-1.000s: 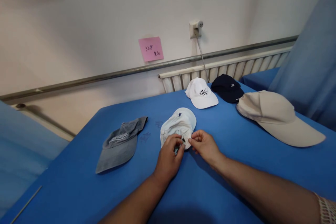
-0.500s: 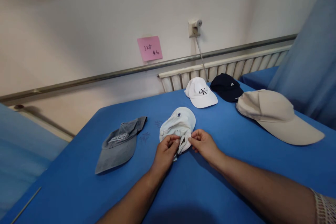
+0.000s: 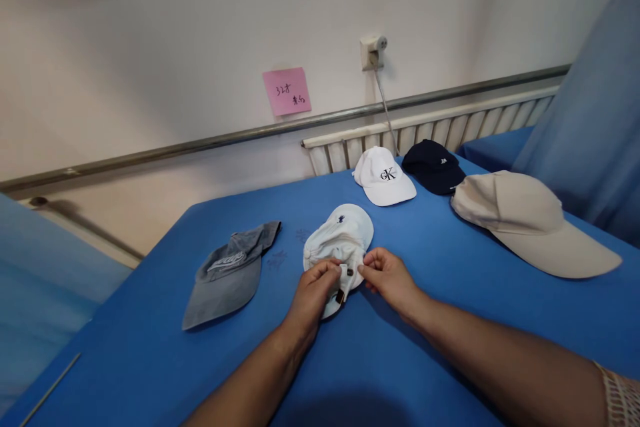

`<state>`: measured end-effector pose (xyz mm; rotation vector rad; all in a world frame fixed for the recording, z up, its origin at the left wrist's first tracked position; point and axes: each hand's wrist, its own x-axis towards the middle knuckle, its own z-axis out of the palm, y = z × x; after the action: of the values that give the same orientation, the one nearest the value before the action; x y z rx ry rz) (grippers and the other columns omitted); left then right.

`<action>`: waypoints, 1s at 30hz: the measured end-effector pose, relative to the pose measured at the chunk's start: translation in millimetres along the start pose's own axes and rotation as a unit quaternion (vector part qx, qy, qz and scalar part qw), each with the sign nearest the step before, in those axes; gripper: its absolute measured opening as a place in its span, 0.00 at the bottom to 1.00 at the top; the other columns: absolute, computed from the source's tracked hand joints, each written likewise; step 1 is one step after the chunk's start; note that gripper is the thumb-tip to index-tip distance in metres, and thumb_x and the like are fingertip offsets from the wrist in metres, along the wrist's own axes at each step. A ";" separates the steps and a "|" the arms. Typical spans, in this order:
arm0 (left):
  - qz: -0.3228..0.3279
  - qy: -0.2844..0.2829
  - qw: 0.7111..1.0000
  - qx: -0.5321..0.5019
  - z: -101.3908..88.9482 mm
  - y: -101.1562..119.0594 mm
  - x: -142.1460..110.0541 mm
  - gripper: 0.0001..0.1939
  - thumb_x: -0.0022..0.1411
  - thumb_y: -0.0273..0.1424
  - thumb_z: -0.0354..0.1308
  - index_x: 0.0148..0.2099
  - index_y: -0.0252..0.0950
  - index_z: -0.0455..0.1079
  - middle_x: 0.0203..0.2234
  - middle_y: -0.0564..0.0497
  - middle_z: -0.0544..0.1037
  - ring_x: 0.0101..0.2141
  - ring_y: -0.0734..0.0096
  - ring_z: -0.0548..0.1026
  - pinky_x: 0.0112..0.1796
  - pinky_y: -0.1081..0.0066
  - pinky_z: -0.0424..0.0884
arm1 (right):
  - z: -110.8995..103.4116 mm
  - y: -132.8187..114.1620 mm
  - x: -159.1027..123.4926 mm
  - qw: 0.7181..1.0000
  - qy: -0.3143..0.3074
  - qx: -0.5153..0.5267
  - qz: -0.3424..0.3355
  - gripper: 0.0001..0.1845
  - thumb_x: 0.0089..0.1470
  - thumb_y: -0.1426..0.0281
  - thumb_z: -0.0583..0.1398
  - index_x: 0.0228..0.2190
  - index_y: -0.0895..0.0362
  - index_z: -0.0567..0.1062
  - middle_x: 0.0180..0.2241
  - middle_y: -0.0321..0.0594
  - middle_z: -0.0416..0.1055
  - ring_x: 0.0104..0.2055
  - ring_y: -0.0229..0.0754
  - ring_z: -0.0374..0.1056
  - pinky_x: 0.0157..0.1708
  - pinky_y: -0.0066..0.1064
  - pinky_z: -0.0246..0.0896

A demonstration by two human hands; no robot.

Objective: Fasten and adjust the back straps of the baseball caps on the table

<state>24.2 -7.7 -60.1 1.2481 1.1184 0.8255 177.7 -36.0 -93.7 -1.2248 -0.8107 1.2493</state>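
Observation:
A small white cap with a dark emblem lies in the middle of the blue table, its back toward me. My left hand pinches the cap's rear strap, whose loose end with a dark buckle hangs below my fingers. My right hand pinches the back edge of the same cap on the right of the strap. Both hands have their fingers closed on the fabric.
A grey cap lies to the left. At the far side sit a white cap with black letters, a dark navy cap and a large beige cap. Behind are a radiator, a wall socket and a pink note.
My left hand has drawn the strap out from the cap's back, so its end with the buckle now shows. My right hand has stayed on the cap's edge.

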 end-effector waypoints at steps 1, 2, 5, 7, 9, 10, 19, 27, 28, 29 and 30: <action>0.001 0.002 1.000 0.001 0.3 0.7 -0.6 0.11 0.48 0.36 0.59 0.22 0.33 0.65 0.36 0.50 0.76 0.21 0.79 0.67 0.22 0.75 0.64 | 0.3 0.0 -0.3 1.000 -0.002 0.004 -0.003 0.13 0.39 0.64 0.64 0.25 0.55 0.65 0.15 0.26 0.63 0.16 0.32 0.58 0.19 0.25 0.54; -0.001 0.003 1.000 0.005 0.7 1.4 -1.0 0.10 0.48 0.35 0.58 0.22 0.33 0.66 0.36 0.49 0.76 0.21 0.78 0.67 0.22 0.75 0.64 | 0.7 -0.3 -0.7 1.000 -0.006 0.008 -0.005 0.14 0.39 0.63 0.64 0.24 0.54 0.65 0.15 0.26 0.63 0.16 0.32 0.58 0.19 0.25 0.54; -0.023 0.006 1.000 0.015 3.1 3.3 -1.1 0.06 0.46 0.32 0.55 0.24 0.34 0.67 0.25 0.52 0.74 0.18 0.78 0.64 0.20 0.75 0.63 | 1.9 -2.4 -2.2 1.000 -0.020 0.019 -0.011 0.14 0.38 0.63 0.65 0.24 0.54 0.65 0.16 0.26 0.63 0.17 0.32 0.58 0.19 0.25 0.54; -0.039 0.008 0.999 0.017 5.3 3.9 -0.5 0.06 0.45 0.32 0.55 0.26 0.34 0.69 0.18 0.55 0.69 0.16 0.77 0.62 0.19 0.75 0.63 | 2.7 -4.1 -3.3 0.999 -0.026 0.020 -0.012 0.14 0.38 0.63 0.65 0.24 0.54 0.65 0.16 0.26 0.63 0.17 0.32 0.58 0.19 0.25 0.54; -0.049 0.010 0.999 0.021 7.1 4.1 0.2 0.07 0.45 0.32 0.56 0.28 0.34 0.70 0.16 0.58 0.65 0.15 0.77 0.60 0.19 0.74 0.63 | 3.2 -5.3 -4.2 0.999 -0.027 0.021 -0.011 0.15 0.38 0.63 0.65 0.24 0.54 0.65 0.15 0.26 0.62 0.17 0.32 0.58 0.20 0.25 0.54; -0.052 0.012 0.998 0.024 7.7 4.0 0.7 0.08 0.45 0.32 0.56 0.29 0.34 0.70 0.15 0.58 0.64 0.15 0.77 0.60 0.19 0.74 0.63 | 3.4 -5.6 -4.5 0.999 -0.026 0.023 -0.011 0.15 0.38 0.63 0.66 0.24 0.54 0.65 0.15 0.26 0.62 0.17 0.32 0.58 0.20 0.25 0.54; -0.035 -0.009 0.997 0.068 3.9 0.4 9.0 0.11 0.44 0.32 0.55 0.31 0.33 0.72 0.17 0.57 0.67 0.19 0.75 0.63 0.21 0.75 0.58 | 4.2 -3.4 -4.3 0.998 -0.045 0.046 -0.018 0.17 0.38 0.63 0.67 0.24 0.55 0.65 0.16 0.26 0.62 0.18 0.31 0.57 0.20 0.24 0.52; 0.008 0.003 0.995 0.102 4.9 -3.6 7.6 0.09 0.46 0.36 0.57 0.24 0.34 0.67 0.22 0.53 0.71 0.22 0.75 0.64 0.22 0.76 0.59 | 4.0 -3.5 -4.6 0.998 -0.043 0.034 -0.018 0.17 0.37 0.61 0.66 0.24 0.54 0.65 0.16 0.25 0.61 0.17 0.31 0.57 0.19 0.24 0.53; 0.014 0.008 0.995 0.099 4.5 -3.7 6.9 0.11 0.48 0.37 0.58 0.23 0.35 0.66 0.22 0.53 0.71 0.22 0.75 0.64 0.22 0.76 0.59 | 3.7 -3.4 -4.3 0.998 -0.043 0.035 -0.020 0.17 0.37 0.61 0.66 0.24 0.54 0.65 0.16 0.25 0.62 0.17 0.31 0.57 0.19 0.24 0.53; 0.017 0.010 0.995 0.093 3.7 -3.7 6.1 0.13 0.49 0.39 0.59 0.23 0.35 0.65 0.22 0.52 0.71 0.22 0.75 0.65 0.22 0.76 0.60 | 3.4 -3.1 -3.9 0.998 -0.042 0.035 -0.021 0.17 0.37 0.61 0.66 0.24 0.54 0.65 0.16 0.25 0.62 0.17 0.31 0.57 0.19 0.24 0.54; 0.017 0.008 0.996 0.085 2.6 -3.6 5.2 0.15 0.50 0.41 0.59 0.24 0.35 0.65 0.23 0.52 0.72 0.22 0.75 0.65 0.22 0.76 0.61 | 3.2 -2.6 -3.5 0.998 -0.040 0.033 -0.023 0.17 0.37 0.60 0.66 0.24 0.54 0.65 0.16 0.26 0.62 0.17 0.31 0.57 0.19 0.24 0.54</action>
<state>27.8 -4.2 -64.7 1.4076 1.2025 0.7801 174.6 -38.3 -89.9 -1.1035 -0.8431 1.2843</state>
